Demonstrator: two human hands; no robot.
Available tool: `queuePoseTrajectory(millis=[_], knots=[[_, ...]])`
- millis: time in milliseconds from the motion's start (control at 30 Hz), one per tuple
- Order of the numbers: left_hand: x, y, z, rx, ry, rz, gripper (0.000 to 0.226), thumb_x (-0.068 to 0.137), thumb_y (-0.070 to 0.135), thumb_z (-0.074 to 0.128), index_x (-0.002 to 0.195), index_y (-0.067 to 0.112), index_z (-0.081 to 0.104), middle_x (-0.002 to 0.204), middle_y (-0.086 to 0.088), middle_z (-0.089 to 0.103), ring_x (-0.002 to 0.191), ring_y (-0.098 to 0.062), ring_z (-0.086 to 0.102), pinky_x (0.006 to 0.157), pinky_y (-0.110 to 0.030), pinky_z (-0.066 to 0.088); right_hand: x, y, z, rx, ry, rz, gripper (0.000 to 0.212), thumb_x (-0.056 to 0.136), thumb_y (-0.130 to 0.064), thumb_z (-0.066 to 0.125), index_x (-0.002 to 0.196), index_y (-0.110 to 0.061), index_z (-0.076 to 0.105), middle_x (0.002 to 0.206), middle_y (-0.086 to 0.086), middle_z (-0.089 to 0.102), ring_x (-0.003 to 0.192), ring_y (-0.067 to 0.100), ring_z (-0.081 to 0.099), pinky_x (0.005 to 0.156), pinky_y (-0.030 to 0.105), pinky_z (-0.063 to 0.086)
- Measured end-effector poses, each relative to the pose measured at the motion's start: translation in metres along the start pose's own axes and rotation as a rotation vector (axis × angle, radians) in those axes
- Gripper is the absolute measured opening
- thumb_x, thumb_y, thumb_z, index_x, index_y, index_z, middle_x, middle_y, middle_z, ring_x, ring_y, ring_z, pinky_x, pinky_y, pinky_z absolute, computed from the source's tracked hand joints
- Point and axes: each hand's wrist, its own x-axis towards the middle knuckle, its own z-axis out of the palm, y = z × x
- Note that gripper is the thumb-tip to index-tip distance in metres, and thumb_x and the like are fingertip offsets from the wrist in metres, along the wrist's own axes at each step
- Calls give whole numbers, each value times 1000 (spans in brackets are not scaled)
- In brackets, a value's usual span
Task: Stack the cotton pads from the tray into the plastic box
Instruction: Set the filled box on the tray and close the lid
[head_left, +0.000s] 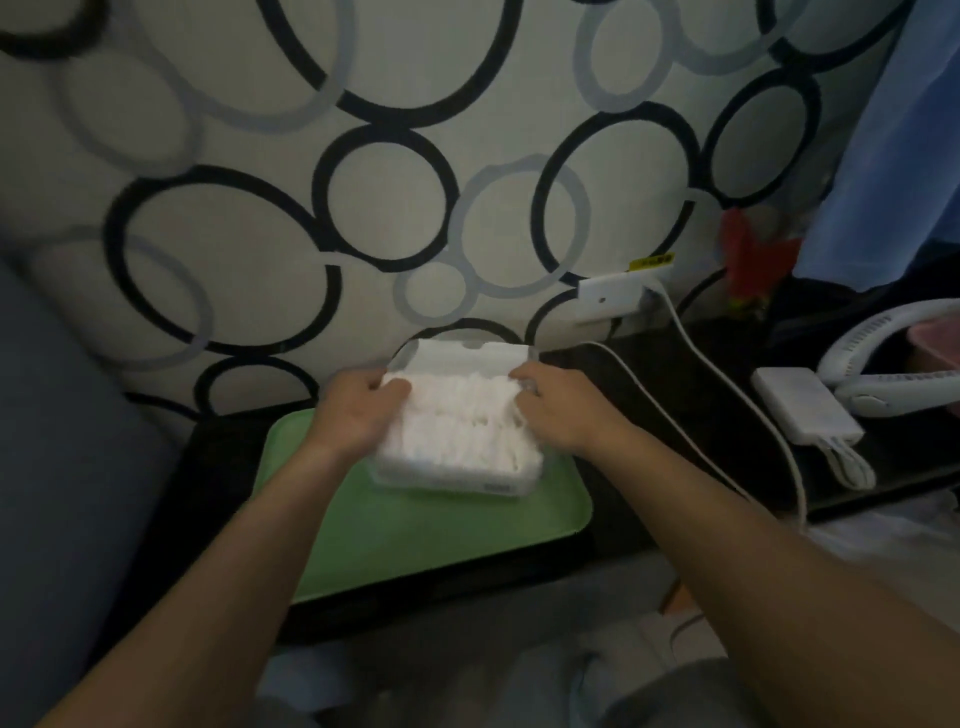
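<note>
Ringed wallpaper (260, 156) in black and grey backs a dark table (649, 395). On the table lies a green tray (441, 535), and a clear plastic box (457, 480) sits at the tray's 12 o'clock end. Its lid (457, 356) is open and tipped back against the wall. White cotton pads (462, 421) fill the box in a heap that rises above its rim.

The left hand (358, 410) grips the heap at 9 o'clock, thumb on top. The right hand (561, 405) grips it at 3 o'clock with curled fingers. The two hands are apart, with the pads between them.

At 3 o'clock from the tray lies a white power bank (805, 410). A white cable (727, 395) runs from a wall socket (613, 296) at 1 o'clock.
</note>
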Motion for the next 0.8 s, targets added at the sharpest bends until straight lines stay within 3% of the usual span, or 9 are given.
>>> queuePoseTrajectory(millis=[100, 233, 267, 333, 400, 433, 500, 567, 800], knots=[[-4, -40, -20, -22, 37, -153, 27, 90, 28, 62, 80, 5, 73, 87, -14, 73, 83, -30, 68, 78, -41, 54, 22, -24, 31, -28, -96, -58, 41, 97, -16, 44, 136, -14, 55, 142, 6, 55, 127, 24, 51, 105, 30, 39], [-2, -76, -32, -56, 14, -266, 23, 83, 35, 62, 70, 15, 64, 77, -10, 65, 78, -31, 66, 79, -49, 56, 34, -30, 61, -71, -154, -60, 41, 97, -16, 45, 136, -15, 57, 143, 6, 54, 127, 24, 52, 106, 29, 38], [-3, -77, -33, -7, 10, -243, 21, 85, 36, 61, 78, 17, 66, 84, -10, 65, 84, -33, 66, 81, -46, 55, 34, -27, 65, -107, -147, -51, 43, 97, -19, 46, 139, -17, 53, 145, 8, 51, 127, 27, 51, 107, 33, 40], [-6, -79, -33, 198, 48, -121, 33, 94, 37, 57, 117, 16, 66, 123, -12, 58, 112, -32, 58, 96, -41, 46, 32, -31, 68, -299, -32, -69, 49, 97, -33, 44, 144, -23, 45, 144, 12, 44, 124, 33, 49, 102, 43, 44], [-13, -73, -27, 363, 15, 133, 55, 100, 43, 48, 149, 19, 43, 156, -6, 35, 141, -25, 37, 115, -40, 32, 26, -42, 72, -442, 45, -214, 56, 97, -43, 39, 149, -21, 36, 146, 12, 37, 129, 33, 43, 103, 45, 42], [-16, -70, -21, 439, -76, 254, 59, 103, 45, 40, 156, 21, 30, 164, -2, 22, 151, -21, 22, 121, -40, 23, 23, -48, 79, -472, -11, -306, 60, 99, -44, 34, 153, -19, 27, 154, 12, 29, 139, 31, 34, 110, 45, 35], [-19, -72, -9, 622, -284, 370, 60, 107, 45, 23, 160, 22, 8, 169, 4, 1, 155, -13, -1, 126, -39, 5, 16, -53, 97, -558, -202, -398, 65, 103, -44, 21, 158, -13, 3, 166, 8, 1, 152, 21, 5, 123, 39, 11], [-19, -78, -4, 740, -359, 382, 59, 108, 43, 15, 160, 21, -2, 168, 5, -7, 154, -10, -8, 126, -36, -1, 15, -48, 109, -631, -292, -387, 65, 104, -44, 13, 155, -12, -11, 164, 7, -16, 151, 17, -13, 124, 36, -3], [-23, -81, -2, 861, -363, 425, 59, 108, 40, 9, 158, 14, -7, 168, -3, -13, 154, -15, -12, 126, -36, -3, 12, -51, 111, -735, -330, -358, 65, 103, -44, 5, 152, -9, -20, 160, 10, -27, 148, 19, -23, 123, 37, -9]])
